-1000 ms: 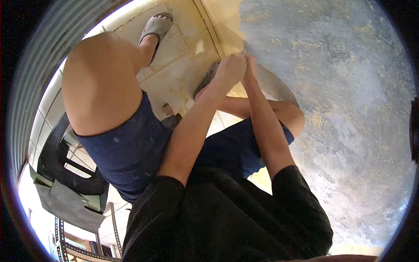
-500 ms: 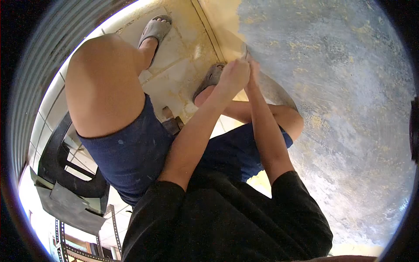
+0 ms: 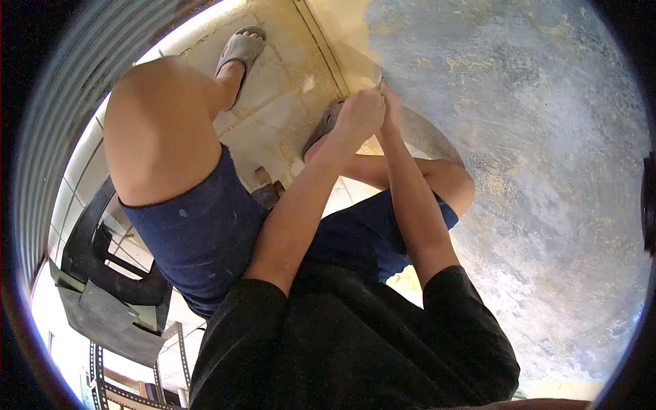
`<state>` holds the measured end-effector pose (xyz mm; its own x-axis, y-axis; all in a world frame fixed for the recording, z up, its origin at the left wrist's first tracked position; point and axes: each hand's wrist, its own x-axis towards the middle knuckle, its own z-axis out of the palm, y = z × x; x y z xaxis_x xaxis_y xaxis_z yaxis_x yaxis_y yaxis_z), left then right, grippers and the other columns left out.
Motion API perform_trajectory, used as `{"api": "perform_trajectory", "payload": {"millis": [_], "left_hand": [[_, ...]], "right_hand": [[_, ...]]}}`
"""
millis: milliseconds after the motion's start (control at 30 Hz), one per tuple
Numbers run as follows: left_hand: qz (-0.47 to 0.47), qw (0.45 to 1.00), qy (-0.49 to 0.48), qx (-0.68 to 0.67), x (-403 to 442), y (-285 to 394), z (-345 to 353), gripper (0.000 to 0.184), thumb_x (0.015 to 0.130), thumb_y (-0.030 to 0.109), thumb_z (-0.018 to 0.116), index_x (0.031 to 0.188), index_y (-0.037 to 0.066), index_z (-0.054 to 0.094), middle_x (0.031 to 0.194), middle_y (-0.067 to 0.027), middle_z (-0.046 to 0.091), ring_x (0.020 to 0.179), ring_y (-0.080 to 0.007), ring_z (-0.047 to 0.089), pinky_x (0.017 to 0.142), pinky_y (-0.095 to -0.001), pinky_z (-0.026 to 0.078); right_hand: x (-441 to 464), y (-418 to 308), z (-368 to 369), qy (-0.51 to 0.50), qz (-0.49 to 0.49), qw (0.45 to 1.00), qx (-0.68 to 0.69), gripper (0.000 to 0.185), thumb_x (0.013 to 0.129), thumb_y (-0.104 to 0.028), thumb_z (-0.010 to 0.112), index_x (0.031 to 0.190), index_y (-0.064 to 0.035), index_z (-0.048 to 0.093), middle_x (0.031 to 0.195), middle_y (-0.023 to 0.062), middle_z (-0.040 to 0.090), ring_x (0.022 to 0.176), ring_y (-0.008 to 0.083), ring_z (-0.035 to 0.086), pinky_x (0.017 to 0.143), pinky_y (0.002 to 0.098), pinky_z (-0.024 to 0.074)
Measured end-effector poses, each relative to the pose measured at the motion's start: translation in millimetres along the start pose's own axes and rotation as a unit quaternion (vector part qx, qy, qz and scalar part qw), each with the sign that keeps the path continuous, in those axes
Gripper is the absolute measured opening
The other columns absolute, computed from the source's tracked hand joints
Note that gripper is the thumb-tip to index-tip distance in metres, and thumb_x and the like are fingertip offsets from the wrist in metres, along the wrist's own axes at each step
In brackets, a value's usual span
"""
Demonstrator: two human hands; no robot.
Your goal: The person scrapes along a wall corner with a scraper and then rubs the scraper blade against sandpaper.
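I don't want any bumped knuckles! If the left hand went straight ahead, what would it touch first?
Probably the patchy grey wall beyond the left hand, though I can't judge the depth.

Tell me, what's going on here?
A person in a black shirt and blue shorts is down low on a tiled floor, beside a mottled grey-blue wall. The left hand and right hand are close together at a thin tool, too small and blurred to identify; which hand grips it isn't clear. The tool is near the border between the grey-blue coating and a plain yellowish stretch.
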<state>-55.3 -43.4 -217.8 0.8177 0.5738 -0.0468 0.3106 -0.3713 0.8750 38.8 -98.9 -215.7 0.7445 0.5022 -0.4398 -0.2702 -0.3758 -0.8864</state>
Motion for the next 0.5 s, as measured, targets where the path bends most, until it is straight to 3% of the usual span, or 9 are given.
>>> {"api": "perform_trajectory", "payload": {"millis": [100, 133, 200, 233, 300, 333, 400, 467, 500], "left_hand": [[0.03, 0.999, 0.023, 0.02, 2, 10, 0, 0.035, 0.094, 0.025, 0.048, 0.086, -0.005, 0.063, 0.079, -0.0267, 0.064, 0.081, -0.0403, 0.065, 0.078, -0.0497, 0.051], [-0.022, 0.999, 0.014, -0.026, 3, 5, 4, 0.036, 0.094, 0.024, 0.048, 0.083, -0.006, 0.063, 0.079, -0.0277, 0.063, 0.082, -0.0413, 0.065, 0.079, -0.0503, 0.051], [-0.071, 0.995, 0.003, -0.07, 1, -10, 14, 0.037, 0.094, 0.024, 0.048, 0.079, -0.007, 0.063, 0.079, -0.0288, 0.063, 0.082, -0.0423, 0.064, 0.079, -0.0509, 0.05], [-0.069, 0.995, 0.012, -0.077, 3, -21, 18, 0.037, 0.093, 0.023, 0.048, 0.08, -0.007, 0.064, 0.081, -0.0299, 0.063, 0.084, -0.0435, 0.064, 0.08, -0.051, 0.05], [-0.064, 0.994, 0.016, -0.084, -2, -27, 24, 0.037, 0.093, 0.023, 0.048, 0.08, -0.007, 0.065, 0.083, -0.0311, 0.063, 0.086, -0.0446, 0.063, 0.081, -0.0511, 0.049], [-0.072, 0.994, 0.029, -0.076, -7, -25, 27, 0.034, 0.091, 0.021, 0.049, 0.08, -0.007, 0.066, 0.08, -0.0309, 0.063, 0.083, -0.0449, 0.064, 0.08, -0.0507, 0.051], [-0.064, 0.995, 0.044, -0.061, -11, -27, 30, 0.032, 0.089, 0.02, 0.05, 0.081, -0.007, 0.066, 0.078, -0.0307, 0.063, 0.08, -0.0453, 0.065, 0.078, -0.0503, 0.052], [-0.139, 0.989, 0.001, -0.054, -17, -30, 28, 0.031, 0.089, 0.02, 0.05, 0.08, -0.004, 0.068, 0.085, -0.0275, 0.067, 0.083, -0.0432, 0.066, 0.075, -0.05, 0.053], [-0.129, 0.991, 0.002, -0.045, -18, -27, 24, 0.031, 0.089, 0.02, 0.05, 0.08, -0.004, 0.068, 0.085, -0.0275, 0.067, 0.083, -0.0432, 0.066, 0.075, -0.05, 0.053]], "right_hand": [[0, -4, 6, 0.069, 0.026, 0.997, 0.033, 0.018, 0.085, -0.017, 0.058, 0.088, -0.0028, 0.07, 0.073, 0.0011, 0.063, 0.069, 0.0116, 0.059, 0.062, 0.029, 0.0476], [10, 6, -3, 0.069, 0.024, 0.997, 0.034, 0.018, 0.085, -0.017, 0.058, 0.088, -0.0028, 0.07, 0.073, 0.0011, 0.063, 0.069, 0.0116, 0.059, 0.062, 0.029, 0.0476], [53, 66, -41, -0.101, -0.126, 0.967, -0.197, 0.016, 0.083, -0.017, 0.06, 0.085, -0.0024, 0.068, 0.073, 0.0065, 0.065, 0.07, 0.016, 0.063, 0.061, 0.031, 0.0487], [80, 100, -70, -0.101, -0.133, 0.967, -0.194, 0.016, 0.083, -0.017, 0.06, 0.085, -0.0024, 0.068, 0.073, 0.0065, 0.065, 0.07, 0.016, 0.063, 0.061, 0.031, 0.0487], [131, 183, -91, -0.116, -0.248, 0.881, -0.386, 0.025, 0.084, -0.02, 0.061, 0.102, -0.0027, 0.065, 0.078, 0.0156, 0.067, 0.073, 0.027, 0.067, 0.063, 0.0368, 0.0511], [90, 147, -99, -0.109, -0.251, 0.882, -0.383, 0.025, 0.084, -0.02, 0.061, 0.102, -0.0027, 0.065, 0.078, 0.0156, 0.067, 0.073, 0.027, 0.067, 0.063, 0.0368, 0.0511], [41, 80, -39, -0.087, -0.238, 0.729, -0.635, 0.041, 0.082, -0.022, 0.062, 0.118, -0.0029, 0.056, 0.082, 0.0222, 0.066, 0.079, 0.0383, 0.066, 0.068, 0.0439, 0.0525], [16, 67, -30, -0.067, -0.289, 0.718, -0.63, 0.05, 0.082, -0.024, 0.062, 0.126, -0.0032, 0.049, 0.085, 0.0227, 0.066, 0.082, 0.042, 0.065, 0.074, 0.0479, 0.0523], [6, 55, -20, -0.118, -0.248, 0.731, -0.624, 0.052, 0.082, -0.026, 0.062, 0.127, -0.0038, 0.048, 0.086, 0.0234, 0.066, 0.084, 0.0424, 0.064, 0.075, 0.0486, 0.0522]]}}
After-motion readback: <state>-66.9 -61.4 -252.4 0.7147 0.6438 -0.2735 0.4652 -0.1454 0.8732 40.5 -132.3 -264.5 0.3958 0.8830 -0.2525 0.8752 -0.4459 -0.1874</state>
